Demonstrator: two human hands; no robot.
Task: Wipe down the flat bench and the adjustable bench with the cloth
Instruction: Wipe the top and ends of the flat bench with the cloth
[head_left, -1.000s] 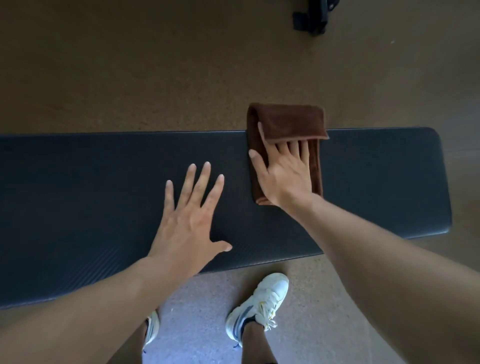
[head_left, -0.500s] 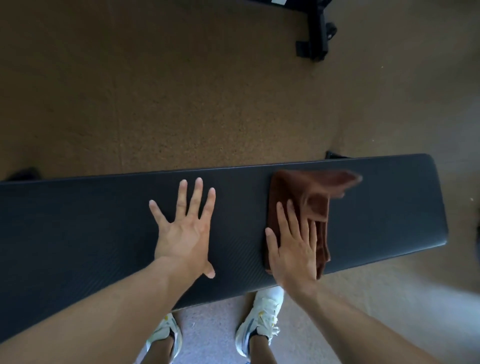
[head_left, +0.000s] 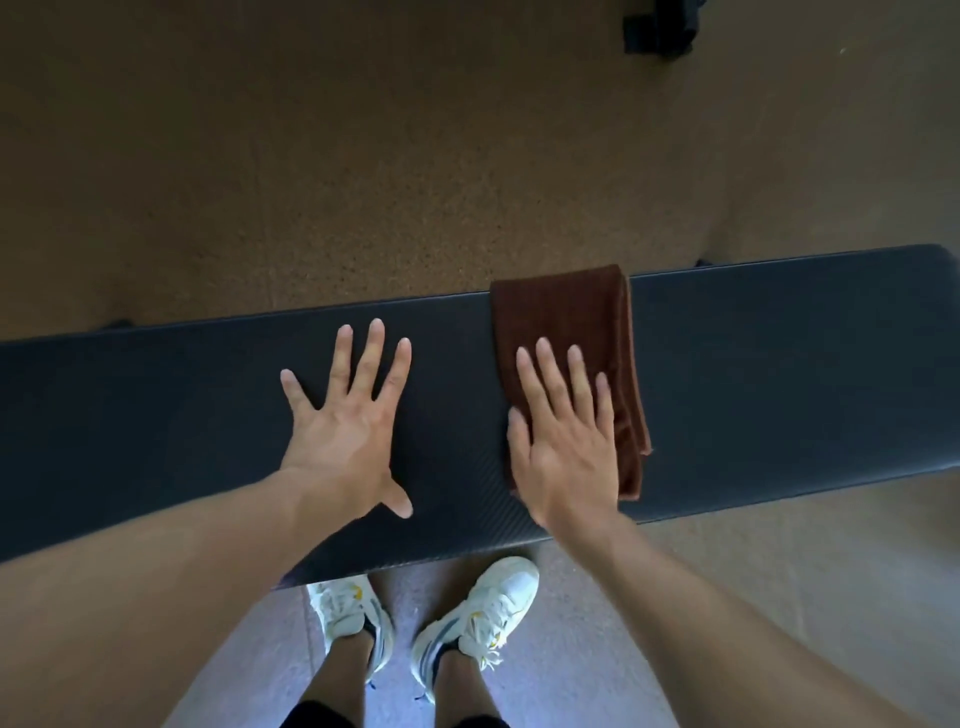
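Observation:
A long black padded flat bench (head_left: 779, 389) runs across the view from left to right. A folded brown cloth (head_left: 561, 312) lies across its right half, reaching from the far edge almost to the near edge. My right hand (head_left: 566, 447) presses flat on the near part of the cloth, fingers spread and pointing away from me. My left hand (head_left: 348, 431) rests palm down on the bare pad to the left of the cloth, with its fingers apart and nothing in it.
Brown speckled floor lies beyond the bench. A black metal frame foot (head_left: 660, 26) stands at the top right. My two white shoes (head_left: 483, 608) stand on the floor just under the near edge of the bench.
My right hand pulled the cloth toward the near edge, then pushed it back toward the far edge. The bunched fold now lies flat. My left hand stayed on the pad.

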